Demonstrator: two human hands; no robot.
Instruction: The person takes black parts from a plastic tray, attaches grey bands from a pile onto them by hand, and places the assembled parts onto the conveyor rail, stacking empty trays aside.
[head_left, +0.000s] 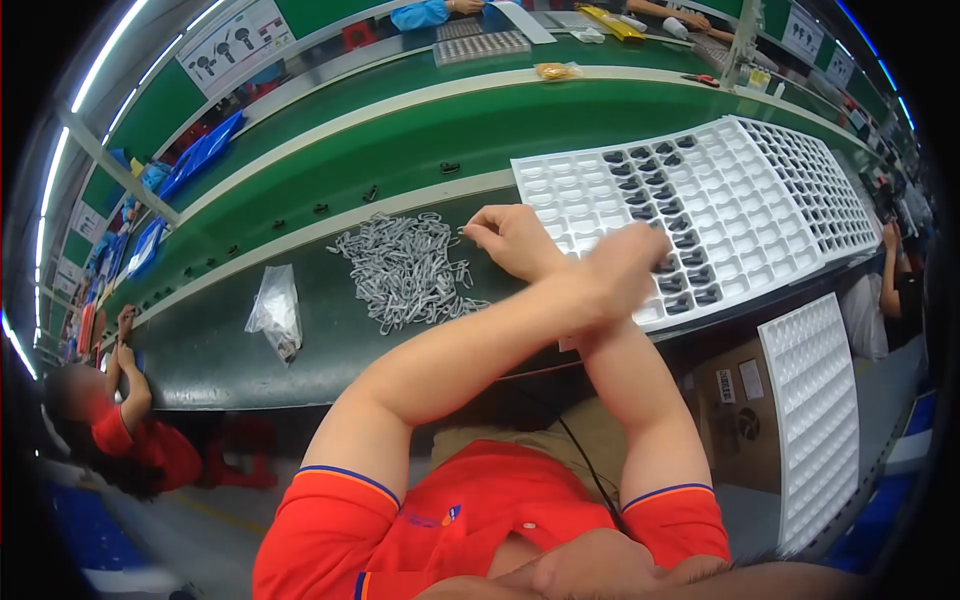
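My arms cross in front of me. My left hand (630, 262) is over the white compartment tray (560, 180), smeared by motion, with its fingertips beside a column of small black parts (645, 195) in the tray's pockets. What it holds, if anything, is hidden. My right hand (512, 240) reaches left under the other arm, at the right edge of a pile of small grey looped pieces (405, 270). Its thumb and index finger are pinched together; something tiny may be at their tips, too small to name.
A clear plastic bag (275, 310) lies left of the pile. Behind runs a green conveyor belt (400, 150) carrying several spaced black parts. A second tray (815, 410) leans beside a cardboard box (740, 400) at lower right. A co-worker (145, 440) sits at left.
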